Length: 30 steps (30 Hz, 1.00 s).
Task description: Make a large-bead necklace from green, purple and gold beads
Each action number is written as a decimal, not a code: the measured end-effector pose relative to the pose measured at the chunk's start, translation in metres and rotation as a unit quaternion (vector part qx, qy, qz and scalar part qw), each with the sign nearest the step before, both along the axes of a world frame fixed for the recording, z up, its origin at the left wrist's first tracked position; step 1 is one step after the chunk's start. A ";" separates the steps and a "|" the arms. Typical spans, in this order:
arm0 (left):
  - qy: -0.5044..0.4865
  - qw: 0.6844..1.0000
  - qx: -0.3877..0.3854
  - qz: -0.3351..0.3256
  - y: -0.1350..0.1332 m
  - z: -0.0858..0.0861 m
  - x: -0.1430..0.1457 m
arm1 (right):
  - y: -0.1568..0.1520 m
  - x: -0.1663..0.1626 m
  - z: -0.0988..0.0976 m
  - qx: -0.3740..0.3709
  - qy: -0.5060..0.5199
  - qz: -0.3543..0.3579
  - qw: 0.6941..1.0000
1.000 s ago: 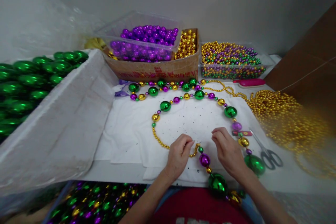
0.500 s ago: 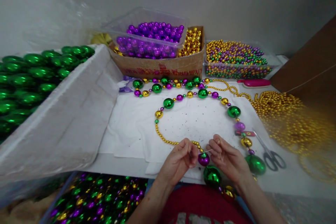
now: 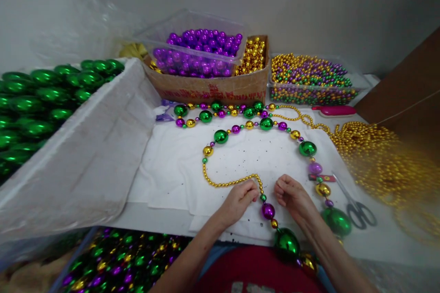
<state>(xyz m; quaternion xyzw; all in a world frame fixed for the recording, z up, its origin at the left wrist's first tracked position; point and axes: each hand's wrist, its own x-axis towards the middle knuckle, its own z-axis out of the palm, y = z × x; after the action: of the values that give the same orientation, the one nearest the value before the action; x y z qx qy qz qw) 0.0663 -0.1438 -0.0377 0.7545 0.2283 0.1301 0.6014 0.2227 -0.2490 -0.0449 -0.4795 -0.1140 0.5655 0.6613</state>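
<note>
A bead necklace point(image 3: 266, 124) of green, purple and gold balls loops over the white cloth point(image 3: 240, 158). Its section of small gold beads point(image 3: 224, 185) runs to a small green bead point(image 3: 263, 197), followed by a purple ball point(image 3: 268, 211) and a large green ball point(image 3: 287, 241) near my body. My left hand point(image 3: 239, 201) is closed just left of these beads. Across from it, my right hand point(image 3: 293, 197) is closed with fingertips together, right of the purple ball. Whatever either pinch holds is too fine or hidden to see.
Scissors point(image 3: 359, 213) and a red-handled tool point(image 3: 323, 177) lie at right, beside heaped gold bead strands point(image 3: 367, 146). Behind stand a cardboard box point(image 3: 206, 89), a tub of purple balls point(image 3: 202, 50) and a mixed-bead tub point(image 3: 309, 78). A foam box point(image 3: 85, 146) of green balls borders the left.
My hands have drawn apart, and the fine thread seen between them no longer shows. The small green bead and purple ball between them are now fully visible.
</note>
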 end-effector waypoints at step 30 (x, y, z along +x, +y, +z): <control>-0.070 0.966 -0.244 0.038 0.003 0.009 0.004 | -0.002 -0.012 -0.003 -0.002 -0.036 0.069 0.997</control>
<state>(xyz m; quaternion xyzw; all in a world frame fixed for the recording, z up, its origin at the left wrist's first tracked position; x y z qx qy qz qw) 0.0703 -0.1411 -0.0284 0.5642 0.2389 0.1461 0.7767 0.2102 -0.2514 -0.0476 -0.4921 -0.1692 0.5926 0.6148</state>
